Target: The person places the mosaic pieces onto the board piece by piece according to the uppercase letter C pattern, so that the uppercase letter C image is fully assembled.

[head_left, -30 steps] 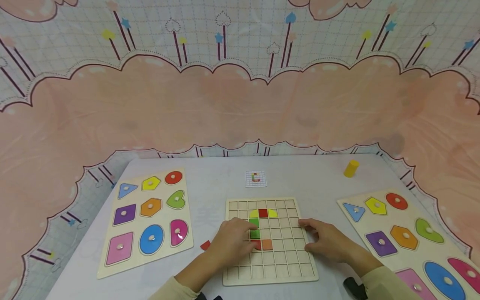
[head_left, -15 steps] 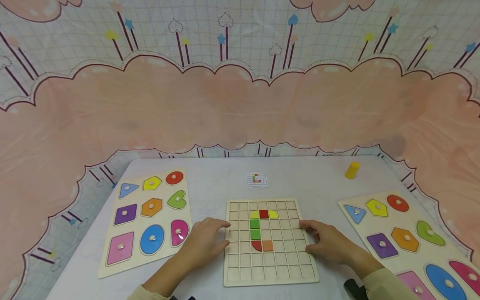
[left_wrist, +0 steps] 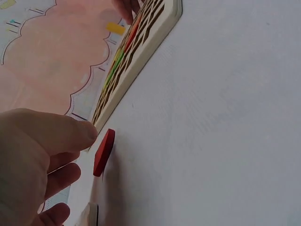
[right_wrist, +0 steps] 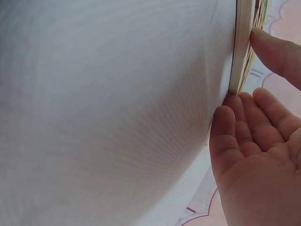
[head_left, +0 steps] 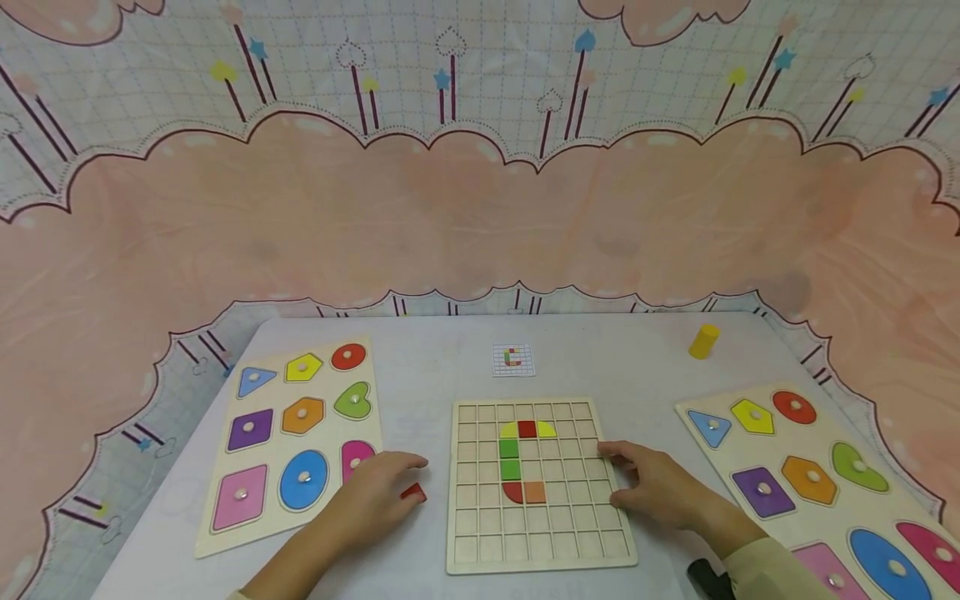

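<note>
A wooden grid board (head_left: pixel 558 546) lies in the middle of the table. Its cells hold a C-like row of tiles: yellow rounded ones, a red square (head_left: pixel 527 429), green squares (head_left: pixel 509 460), a red rounded tile (head_left: pixel 513 492) and an orange square (head_left: pixel 535 492). Left of the board, my left hand (head_left: pixel 367 498) reaches with spread fingers and thumb over a loose red tile (head_left: pixel 413 493). The left wrist view shows this red tile (left_wrist: pixel 104 153) just past the thumb, apparently not gripped. My right hand (head_left: pixel 660 485) rests its thumb and fingertips against the board's right edge.
Knobbed shape puzzles stand at left (head_left: pixel 307 525) and right (head_left: pixel 817 508). A small pattern card (head_left: pixel 513 372) lies behind the board. At the back right there is a yellow cylinder (head_left: pixel 704 342). A black object (head_left: pixel 708 578) shows below the right wrist.
My left hand has come away from the red rounded tile on the board, passed the left edge, and moved further left to the loose red tile. The right hand stays at the edge.
</note>
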Available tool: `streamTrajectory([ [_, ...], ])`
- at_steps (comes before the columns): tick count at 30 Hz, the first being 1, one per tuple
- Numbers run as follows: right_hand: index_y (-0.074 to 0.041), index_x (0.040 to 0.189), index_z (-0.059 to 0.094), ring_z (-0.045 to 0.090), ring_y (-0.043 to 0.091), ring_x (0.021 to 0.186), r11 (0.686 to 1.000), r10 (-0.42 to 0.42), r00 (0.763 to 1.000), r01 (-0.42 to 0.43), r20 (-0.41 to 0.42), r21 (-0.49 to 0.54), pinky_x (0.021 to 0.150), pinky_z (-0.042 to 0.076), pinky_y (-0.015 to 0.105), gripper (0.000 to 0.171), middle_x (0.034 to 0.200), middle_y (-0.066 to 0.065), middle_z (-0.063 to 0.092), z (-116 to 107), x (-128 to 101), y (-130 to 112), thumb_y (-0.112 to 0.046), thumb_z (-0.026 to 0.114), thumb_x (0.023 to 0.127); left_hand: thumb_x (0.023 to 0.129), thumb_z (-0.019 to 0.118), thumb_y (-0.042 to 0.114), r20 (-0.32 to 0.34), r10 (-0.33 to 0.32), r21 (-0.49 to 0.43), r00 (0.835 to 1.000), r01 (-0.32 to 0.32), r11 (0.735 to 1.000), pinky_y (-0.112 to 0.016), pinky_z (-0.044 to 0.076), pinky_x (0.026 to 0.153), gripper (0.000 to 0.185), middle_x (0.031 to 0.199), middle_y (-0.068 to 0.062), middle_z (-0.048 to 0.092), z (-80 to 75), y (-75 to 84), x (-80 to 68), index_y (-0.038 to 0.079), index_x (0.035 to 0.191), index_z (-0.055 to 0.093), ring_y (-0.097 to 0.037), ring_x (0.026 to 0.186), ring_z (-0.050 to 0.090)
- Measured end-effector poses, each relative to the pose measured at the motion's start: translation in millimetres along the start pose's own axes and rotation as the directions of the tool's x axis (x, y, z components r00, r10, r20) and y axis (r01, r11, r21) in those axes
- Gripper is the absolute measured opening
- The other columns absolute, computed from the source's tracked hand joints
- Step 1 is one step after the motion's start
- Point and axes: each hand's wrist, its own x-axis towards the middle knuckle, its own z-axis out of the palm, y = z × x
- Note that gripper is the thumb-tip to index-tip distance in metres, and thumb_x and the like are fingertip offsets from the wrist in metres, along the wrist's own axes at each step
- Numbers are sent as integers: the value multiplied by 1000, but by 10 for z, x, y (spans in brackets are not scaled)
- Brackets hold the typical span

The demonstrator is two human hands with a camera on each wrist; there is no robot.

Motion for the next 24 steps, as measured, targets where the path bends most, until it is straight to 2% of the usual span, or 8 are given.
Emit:
streamTrajectory([
  [5,-5,139,55,55,32,121,1000,5,1000,-5,0,-2,101,44,52,67,133,10,60,1,1,-8,-12,84,78,82,81,9,50,-31,-27,998,32,999,-45,52,94,35,111,-2,69,-5,-60,-42,6,114,71,-23,107,63],
  [10,-5,139,55,55,31,122,1000,1,1000,-1,0,-6,101,44,52,67,134,10,60,5,3,-2,-12,84,79,82,79,4,79,-19,-34,997,22,999,-45,53,92,32,109,-4,69,0,-80,-63,4,113,71,-24,104,63],
  [18,-5,139,55,55,32,120,1000,-3,1000,3,2,-14,101,44,52,66,134,11,60,-5,-8,-16,-13,83,79,83,79,6,53,8,-11,999,-7,1000,-42,53,89,24,102,3,68,28,-88,-54,9,106,73,-19,99,61],
  [24,-5,139,55,55,32,121,1000,4,1000,-4,0,-13,101,44,52,67,133,11,60,-3,-10,-20,-12,83,79,82,79,6,45,45,-24,998,-44,999,-41,52,89,25,102,4,67,52,-93,-34,9,107,73,-18,99,60],
])
